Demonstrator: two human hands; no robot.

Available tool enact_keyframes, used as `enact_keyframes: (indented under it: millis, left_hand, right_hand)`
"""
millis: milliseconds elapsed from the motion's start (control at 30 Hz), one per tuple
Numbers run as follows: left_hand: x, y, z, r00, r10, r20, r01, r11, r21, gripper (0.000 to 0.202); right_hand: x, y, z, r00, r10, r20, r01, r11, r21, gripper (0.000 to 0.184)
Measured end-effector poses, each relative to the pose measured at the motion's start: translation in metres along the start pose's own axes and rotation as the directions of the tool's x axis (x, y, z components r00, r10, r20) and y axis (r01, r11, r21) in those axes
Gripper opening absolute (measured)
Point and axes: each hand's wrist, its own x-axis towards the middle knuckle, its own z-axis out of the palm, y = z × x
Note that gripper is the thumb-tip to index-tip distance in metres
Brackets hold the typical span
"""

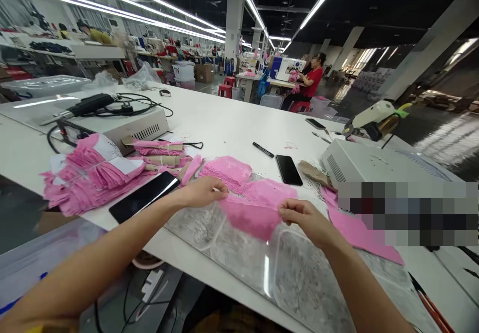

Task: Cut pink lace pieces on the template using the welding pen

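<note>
Pink cloth (250, 218) was held over a glossy, transparent sheet (239, 259), near the front edge of the white table (220, 123); on the sheet, some room was left toward the person. The thin, soft-looking material was pinched at its left end by the left hand (205, 193), at its right by the right hand (306, 219). Its long axis was stretched from left to right.

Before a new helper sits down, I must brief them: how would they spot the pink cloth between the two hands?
On the white table, find the grey mottled sheet along the near edge. Over that sheet, the pink cloth spans from the left hand to the right hand. Unlike the pink stack just beyond it, this one has a hand at each end.
</note>
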Motion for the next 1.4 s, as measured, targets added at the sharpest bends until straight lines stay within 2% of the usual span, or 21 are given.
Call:
enact_keyframes:
  millis: [67, 133, 233, 300, 367, 500, 600, 667, 733, 867, 967, 1033, 1167, 1300, 1400]
  left_hand:
    - [0.025, -0.012, -0.014, 0.999, -0.005, -0.044, 0.008, 0.998, 0.055, 0.023]
    - [0.051, -0.021, -0.034, 0.991, 0.004, -0.132, 0.010, 0.994, 0.109, 0.024]
    - [0.083, -0.030, -0.064, 0.957, 0.058, -0.285, -0.004, 0.983, 0.185, 0.029]
    - [0.091, -0.038, -0.073, 0.937, 0.106, -0.333, -0.028, 0.973, 0.230, 0.030]
    - [0.088, -0.051, -0.071, 0.935, 0.141, -0.325, -0.052, 0.962, 0.269, 0.030]
    - [0.066, -0.083, -0.052, 0.961, 0.164, -0.223, -0.084, 0.940, 0.329, 0.030]
    - [0.053, -0.096, -0.043, 0.968, 0.165, -0.191, -0.088, 0.929, 0.361, 0.028]
    - [0.049, -0.092, -0.040, 0.962, 0.187, -0.199, -0.101, 0.921, 0.377, 0.021]
    - [0.048, -0.081, -0.031, 0.953, 0.239, -0.185, -0.152, 0.908, 0.390, 0.017]
    - [0.050, -0.050, 0.007, 0.919, 0.394, -0.032, -0.348, 0.844, 0.409, 0.016]
    - [0.058, -0.033, 0.039, 0.884, 0.465, 0.055, -0.441, 0.787, 0.431, 0.011]
    - [0.065, -0.029, 0.052, 0.874, 0.480, 0.075, -0.460, 0.766, 0.449, 0.012]
    - [0.073, -0.025, 0.059, 0.883, 0.465, 0.056, -0.433, 0.765, 0.477, 0.017]
    - [0.073, -0.022, 0.056, 0.915, 0.403, -0.013, -0.349, 0.808, 0.475, 0.017]
    - [0.075, -0.020, 0.052, 0.933, 0.361, -0.019, -0.312, 0.831, 0.460, 0.012]
  right_hand:
    - [0.030, -0.003, -0.003, 0.998, -0.053, -0.030, 0.052, 0.998, -0.034, 0.031]
    - [0.064, -0.012, -0.009, 0.987, -0.127, -0.098, 0.119, 0.989, -0.082, 0.031]
    - [0.112, -0.028, -0.018, 0.926, -0.280, -0.253, 0.240, 0.954, -0.178, 0.027]
    - [0.132, -0.032, -0.016, 0.868, -0.388, -0.308, 0.318, 0.913, -0.256, 0.024]
    - [0.141, -0.025, -0.005, 0.834, -0.474, -0.284, 0.379, 0.865, -0.330, 0.020]
    - [0.132, 0.004, 0.034, 0.823, -0.554, -0.126, 0.463, 0.782, -0.417, 0.014]
    - [0.116, 0.020, 0.048, 0.834, -0.549, -0.052, 0.475, 0.763, -0.439, 0.010]
    - [0.103, 0.026, 0.040, 0.851, -0.520, -0.076, 0.434, 0.777, -0.456, 0.013]
    - [0.087, 0.032, 0.024, 0.873, -0.472, -0.122, 0.367, 0.801, -0.472, 0.016]
    - [0.046, 0.047, -0.005, 0.918, -0.373, -0.132, 0.264, 0.826, -0.497, 0.016]
    - [0.022, 0.060, -0.009, 0.933, -0.344, -0.102, 0.241, 0.812, -0.532, 0.018]
    - [0.015, 0.066, -0.006, 0.936, -0.340, -0.093, 0.236, 0.799, -0.553, 0.021]
    - [0.015, 0.072, -0.003, 0.940, -0.330, -0.088, 0.228, 0.798, -0.557, 0.015]
    - [0.018, 0.076, -0.008, 0.948, -0.303, -0.094, 0.213, 0.830, -0.516, 0.019]
    - [0.020, 0.077, -0.014, 0.956, -0.274, -0.104, 0.195, 0.861, -0.469, 0.019]
